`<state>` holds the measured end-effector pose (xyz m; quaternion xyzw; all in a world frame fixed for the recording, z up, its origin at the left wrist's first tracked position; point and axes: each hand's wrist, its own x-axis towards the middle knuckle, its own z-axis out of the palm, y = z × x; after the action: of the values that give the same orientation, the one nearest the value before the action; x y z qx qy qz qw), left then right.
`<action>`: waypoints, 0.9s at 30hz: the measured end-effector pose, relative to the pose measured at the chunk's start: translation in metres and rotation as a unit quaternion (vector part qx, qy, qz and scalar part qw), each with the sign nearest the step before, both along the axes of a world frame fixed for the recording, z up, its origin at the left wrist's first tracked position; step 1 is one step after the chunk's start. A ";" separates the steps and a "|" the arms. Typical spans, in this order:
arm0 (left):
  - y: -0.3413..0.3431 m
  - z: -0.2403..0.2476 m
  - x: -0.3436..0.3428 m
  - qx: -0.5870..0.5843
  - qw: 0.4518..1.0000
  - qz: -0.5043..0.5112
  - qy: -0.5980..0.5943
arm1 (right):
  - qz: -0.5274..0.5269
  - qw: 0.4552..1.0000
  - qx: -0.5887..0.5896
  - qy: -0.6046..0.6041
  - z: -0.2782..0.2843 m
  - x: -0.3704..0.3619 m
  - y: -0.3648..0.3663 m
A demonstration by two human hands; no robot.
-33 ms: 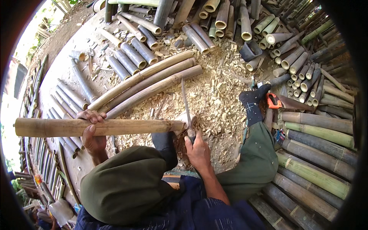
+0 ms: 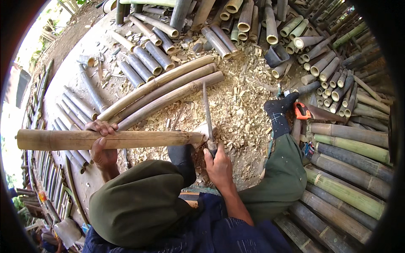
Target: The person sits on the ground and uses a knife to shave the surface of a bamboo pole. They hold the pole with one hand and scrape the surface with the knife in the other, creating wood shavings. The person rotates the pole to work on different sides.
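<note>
My left hand [image 2: 103, 141] is wrapped round a thick tan bamboo pole [image 2: 76, 140], which lies level across my view above my bent left knee. Its right end tapers to a pale, cut tip near a light wooden block [image 2: 203, 129] by my left foot. In my right hand [image 2: 220, 168] is the dark handle of a long, narrow-bladed knife [image 2: 206, 109]. The blade points away from me and stands beside the pole's cut end; whether it touches the pole I cannot tell.
Wood chips [image 2: 240, 114] cover the ground between my feet. Three long bamboo poles [image 2: 168, 95] lie beyond my left hand. An orange-handled saw [image 2: 302, 111] is beside my right foot. Bamboo lengths [image 2: 350, 181] lie along the right, and cut pieces [image 2: 325, 69] are piled at far right.
The knife has shifted slightly right, and its blade stands more upright, a little farther from the pole's tip. My left hand and the bamboo pole have hardly moved.
</note>
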<state>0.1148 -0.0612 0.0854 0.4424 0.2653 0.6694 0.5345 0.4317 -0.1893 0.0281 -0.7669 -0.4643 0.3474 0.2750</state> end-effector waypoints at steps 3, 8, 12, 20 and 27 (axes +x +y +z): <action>0.000 0.016 0.007 0.006 1.000 -0.029 0.003 | -0.023 0.997 0.072 -0.017 -0.038 -0.007 -0.018; -0.032 0.055 0.027 0.007 0.999 -0.039 0.010 | 0.035 0.985 -0.171 0.000 -0.038 0.027 -0.059; -0.063 0.140 0.057 -0.004 0.999 -0.032 0.042 | -0.023 0.992 -0.084 0.087 0.009 0.042 -0.109; -0.114 0.261 0.032 0.006 0.997 0.038 0.072 | -0.070 0.987 -0.132 -0.057 0.084 0.063 -0.192; -0.151 0.292 0.076 0.034 0.997 0.004 0.065 | -0.154 0.783 0.239 0.553 0.189 0.101 -0.220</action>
<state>0.1910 -0.2127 0.3777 0.5014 0.2784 0.6501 0.4985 0.5328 -0.4094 0.2176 -0.4144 -0.1762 0.5426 0.7091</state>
